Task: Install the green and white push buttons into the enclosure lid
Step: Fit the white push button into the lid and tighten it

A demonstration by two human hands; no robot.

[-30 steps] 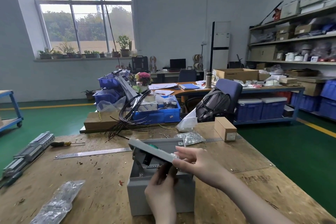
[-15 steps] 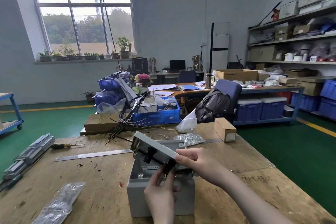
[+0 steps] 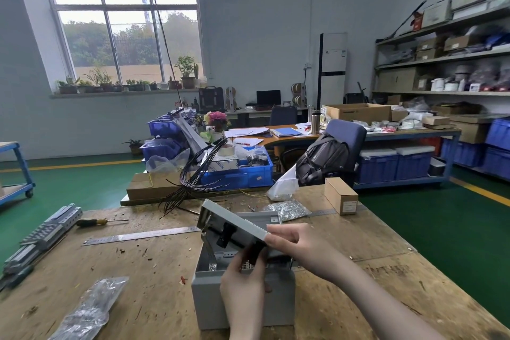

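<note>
Left hand: grip pinched on the black button body under the lid; turn it square to the hole, not forced.
Lid: tilted above the open grey box on the desk; a second black body is already seated.
Right hand: grip clamped on the lid's near edge; hold it steady, probably pressing the cap from above.

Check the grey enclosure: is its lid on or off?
Off. The enclosure sits open-topped on the workbench, while the right hand holds the lid tilted above it; the left hand grips a black part underneath.
</note>
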